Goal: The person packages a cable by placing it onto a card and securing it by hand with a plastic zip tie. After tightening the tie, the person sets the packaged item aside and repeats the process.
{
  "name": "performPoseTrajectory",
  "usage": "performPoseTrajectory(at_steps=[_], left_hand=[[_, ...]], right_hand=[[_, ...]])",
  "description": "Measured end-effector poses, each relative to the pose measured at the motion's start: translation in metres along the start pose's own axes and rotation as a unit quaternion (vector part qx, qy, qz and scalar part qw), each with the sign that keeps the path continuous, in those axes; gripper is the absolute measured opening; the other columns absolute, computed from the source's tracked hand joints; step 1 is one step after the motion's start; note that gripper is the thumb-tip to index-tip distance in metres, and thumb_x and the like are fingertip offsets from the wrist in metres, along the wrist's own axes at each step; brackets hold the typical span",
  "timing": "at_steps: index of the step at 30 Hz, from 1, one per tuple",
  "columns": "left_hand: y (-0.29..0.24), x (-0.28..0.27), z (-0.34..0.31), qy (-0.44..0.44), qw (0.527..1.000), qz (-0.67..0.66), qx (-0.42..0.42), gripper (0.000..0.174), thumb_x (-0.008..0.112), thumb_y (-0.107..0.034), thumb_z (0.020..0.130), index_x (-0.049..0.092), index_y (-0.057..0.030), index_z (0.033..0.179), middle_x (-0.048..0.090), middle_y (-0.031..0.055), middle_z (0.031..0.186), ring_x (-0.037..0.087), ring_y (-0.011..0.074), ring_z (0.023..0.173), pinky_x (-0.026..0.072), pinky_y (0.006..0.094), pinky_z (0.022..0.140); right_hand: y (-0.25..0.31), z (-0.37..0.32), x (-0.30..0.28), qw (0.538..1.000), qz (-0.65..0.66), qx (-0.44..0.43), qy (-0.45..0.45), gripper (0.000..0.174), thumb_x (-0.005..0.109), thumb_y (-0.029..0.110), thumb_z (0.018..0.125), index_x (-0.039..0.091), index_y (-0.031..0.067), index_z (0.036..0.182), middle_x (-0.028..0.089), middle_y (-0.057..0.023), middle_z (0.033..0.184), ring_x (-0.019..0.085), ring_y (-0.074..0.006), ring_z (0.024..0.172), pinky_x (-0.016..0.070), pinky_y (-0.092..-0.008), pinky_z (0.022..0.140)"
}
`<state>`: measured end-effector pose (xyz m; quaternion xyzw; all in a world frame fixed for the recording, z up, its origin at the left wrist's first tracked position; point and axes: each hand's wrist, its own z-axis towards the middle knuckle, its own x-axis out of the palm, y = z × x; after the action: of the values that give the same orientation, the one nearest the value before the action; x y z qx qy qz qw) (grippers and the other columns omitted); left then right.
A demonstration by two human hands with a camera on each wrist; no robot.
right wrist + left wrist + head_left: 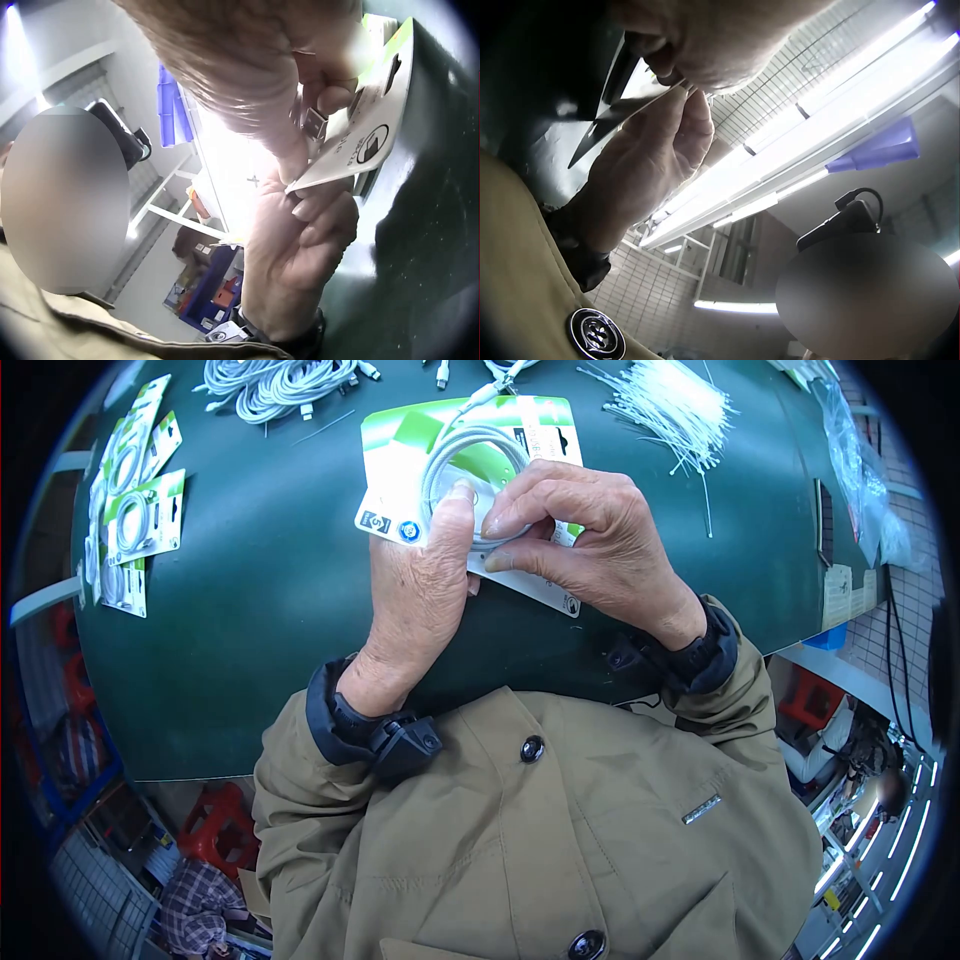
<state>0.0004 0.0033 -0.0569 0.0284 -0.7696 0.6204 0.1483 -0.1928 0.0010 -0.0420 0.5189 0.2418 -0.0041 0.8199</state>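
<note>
A coil of pale cable (478, 436) lies against a green and white packaging card (390, 470), which is held slanted above the table. My left hand (422, 575) grips the card's near edge, its thumb pressing on the coil and its other fingers underneath. At the coil's right side my right hand (615, 525) pinches part of the cable between thumb and forefinger. In the right wrist view a metal USB plug (316, 124) shows by the right fingertips, close over the card's printed face. The left wrist view has the card edge-on, with my right hand (641, 161) beyond it.
On the green table (270, 630) are packaged cables (140, 520) at the left and bundled loose cables (275, 390) at the back. White cable ties (670, 410) spread at the back right, near a clear plastic bag (855, 470). Red stools (218, 830) stand below.
</note>
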Motion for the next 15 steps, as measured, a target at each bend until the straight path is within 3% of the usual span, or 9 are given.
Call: performPoseTrajectory(at_steps=[9,12,14,15], left_hand=[[-0.005,0.005,0.001,-0.020,0.999,0.037,0.010,0.030,0.062,-0.013,0.103,0.060,0.0006,0.130,0.067,0.0039,0.093,0.057,0.0045,0.059,0.0392,0.0206,0.043],[0.002,-0.001,0.002,-0.013,0.995,0.083,0.052,0.030,0.061,-0.012,0.103,0.061,0.0014,0.129,0.067,0.0039,0.093,0.056,0.0048,0.059,0.0389,0.0212,0.043],[0.019,-0.023,0.008,0.003,0.942,0.283,0.180,0.029,0.061,-0.012,0.103,0.062,0.0017,0.128,0.066,0.0037,0.094,0.056,0.0047,0.061,0.0385,0.0215,0.044],[0.015,-0.016,0.007,-0.008,0.958,0.241,0.158,0.029,0.061,-0.012,0.103,0.063,0.0017,0.129,0.066,0.0035,0.094,0.056,0.0044,0.062,0.0387,0.0214,0.044]], right_hand=[[0.003,0.000,-0.001,1.000,0.012,0.019,0.015,0.023,0.088,0.002,0.081,0.076,0.0064,0.100,0.074,-0.0030,0.096,0.072,-0.0172,0.084,0.0595,-0.0297,0.071],[0.004,-0.001,0.001,1.000,-0.019,0.003,0.000,0.021,0.087,0.002,0.081,0.075,0.0055,0.099,0.072,-0.0056,0.096,0.072,-0.0207,0.083,0.0591,-0.0319,0.071],[0.000,-0.002,0.007,0.999,-0.019,-0.029,-0.025,0.021,0.087,0.003,0.081,0.073,0.0049,0.097,0.070,-0.0082,0.097,0.072,-0.0254,0.084,0.0587,-0.0353,0.072],[0.000,-0.003,0.006,0.999,-0.017,-0.026,-0.022,0.024,0.088,0.002,0.080,0.073,0.0038,0.098,0.072,-0.0082,0.100,0.073,-0.0251,0.084,0.0597,-0.0346,0.073]])
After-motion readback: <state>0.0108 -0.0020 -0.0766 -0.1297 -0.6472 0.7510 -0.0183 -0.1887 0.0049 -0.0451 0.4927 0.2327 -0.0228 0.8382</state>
